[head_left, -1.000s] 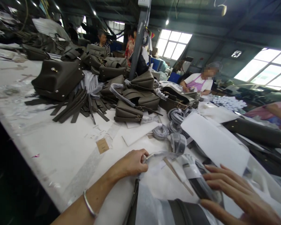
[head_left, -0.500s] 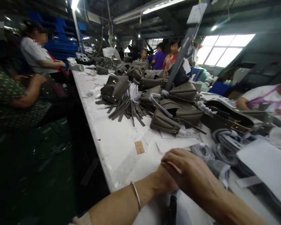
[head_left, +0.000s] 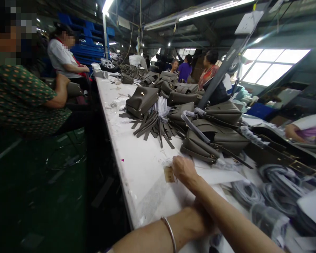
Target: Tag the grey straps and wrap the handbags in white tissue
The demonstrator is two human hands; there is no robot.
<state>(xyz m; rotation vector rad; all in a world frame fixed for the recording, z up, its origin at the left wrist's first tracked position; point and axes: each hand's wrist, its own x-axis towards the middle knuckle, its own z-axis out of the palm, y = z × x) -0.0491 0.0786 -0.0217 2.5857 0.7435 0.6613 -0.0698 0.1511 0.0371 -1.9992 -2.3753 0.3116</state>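
Note:
My right hand [head_left: 184, 170] is closed, knuckles up, over the white tabletop [head_left: 144, 165], beside a small brown paper tag [head_left: 169, 174]. Whatever it pinches, if anything, is hidden under the fingers. My left hand [head_left: 203, 217] lies lower and nearer to me, crossed by my right forearm, so its fingers are out of sight. A silver bracelet [head_left: 169, 230] circles the left wrist. Something dark [head_left: 215, 242] shows below that hand, too covered to name. Just beyond my right hand are a dark olive handbag [head_left: 200, 144] and loose dark straps [head_left: 150, 126].
More dark bags [head_left: 142, 100] are heaped along the table. Plastic-wrapped coiled straps [head_left: 247, 193] and white sheets [head_left: 313, 211] lie at right. A grey post [head_left: 216, 79] rises among the bags. One person in a green patterned top [head_left: 21, 102] sits at left; others work around.
My right hand has moved off my left hand, forward to the brown tag. The left hand has shifted slightly right and towards me. The whole view has swung somewhat left.

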